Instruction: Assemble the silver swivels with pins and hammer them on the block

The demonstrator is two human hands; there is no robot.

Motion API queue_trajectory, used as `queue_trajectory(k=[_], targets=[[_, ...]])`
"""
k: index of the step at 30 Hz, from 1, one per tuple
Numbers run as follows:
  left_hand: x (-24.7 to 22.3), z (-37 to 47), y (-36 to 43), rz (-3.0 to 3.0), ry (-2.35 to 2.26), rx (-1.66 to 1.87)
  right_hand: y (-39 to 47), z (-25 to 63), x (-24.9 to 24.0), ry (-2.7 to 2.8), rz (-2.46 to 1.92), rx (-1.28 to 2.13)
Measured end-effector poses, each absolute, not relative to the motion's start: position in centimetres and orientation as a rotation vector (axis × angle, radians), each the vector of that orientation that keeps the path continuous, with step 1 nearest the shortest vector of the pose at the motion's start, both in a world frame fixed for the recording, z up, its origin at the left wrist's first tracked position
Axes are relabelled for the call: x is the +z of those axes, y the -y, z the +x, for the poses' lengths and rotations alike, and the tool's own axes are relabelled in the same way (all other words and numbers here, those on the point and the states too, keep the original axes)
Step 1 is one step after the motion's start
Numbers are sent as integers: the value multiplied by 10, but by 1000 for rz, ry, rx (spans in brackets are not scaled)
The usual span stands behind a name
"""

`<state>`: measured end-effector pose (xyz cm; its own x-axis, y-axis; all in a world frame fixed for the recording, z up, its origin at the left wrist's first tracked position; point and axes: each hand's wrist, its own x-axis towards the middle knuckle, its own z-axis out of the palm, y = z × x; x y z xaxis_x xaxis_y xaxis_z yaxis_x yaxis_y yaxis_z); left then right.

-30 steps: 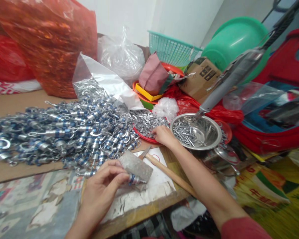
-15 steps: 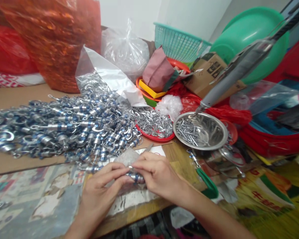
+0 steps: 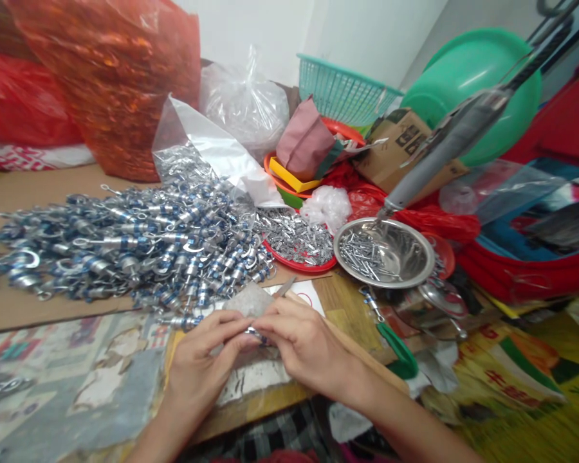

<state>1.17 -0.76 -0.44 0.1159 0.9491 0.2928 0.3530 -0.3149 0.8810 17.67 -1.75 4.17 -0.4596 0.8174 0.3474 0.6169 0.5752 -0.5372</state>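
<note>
Both grips are nearly closed. The left hand (image 3: 205,354) and right hand (image 3: 313,344) meet with thumbs and forefingers pinched around a small metal fitting (image 3: 257,332), silvery with a touch of blue. Holding it from either side would steady so slight a piece and let the fingertips turn or press it finely. The fingers cover most of it, so I cannot tell whether the right hand pinches a separate bit as well.

The fitting is held above the near edge of the bench (image 3: 345,315), close to the body, where the fingers can be watched. Just beyond the hands lies a grey block (image 3: 246,302) on white paper (image 3: 251,379); it looks like a firm surface to work against. A blade (image 3: 285,287) lies beside it, and a wooden handle (image 3: 361,354) slants out alongside the right forearm, near enough to pick up easily.

Farther out, a red tray (image 3: 294,262) heaped with small metal strips and a steel bowl (image 3: 403,254) of pins stand side by side towards the right hand's reach, their rims keeping the loose pieces together. The large pile of fittings (image 3: 125,247) spreads over cardboard (image 3: 62,177) on the left, away from the trays, which probably stops the kinds mixing.
</note>
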Motion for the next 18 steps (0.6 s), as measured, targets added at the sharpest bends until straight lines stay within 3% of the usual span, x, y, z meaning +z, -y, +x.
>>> queue_trajectory(k=[13, 18], targets=[[1, 12, 14, 1481, -1257, 1223, 28, 181, 41, 2203, -1071, 505], [17, 7, 12, 1364, -1203, 1111, 32, 189, 30, 2285, -798, 18]])
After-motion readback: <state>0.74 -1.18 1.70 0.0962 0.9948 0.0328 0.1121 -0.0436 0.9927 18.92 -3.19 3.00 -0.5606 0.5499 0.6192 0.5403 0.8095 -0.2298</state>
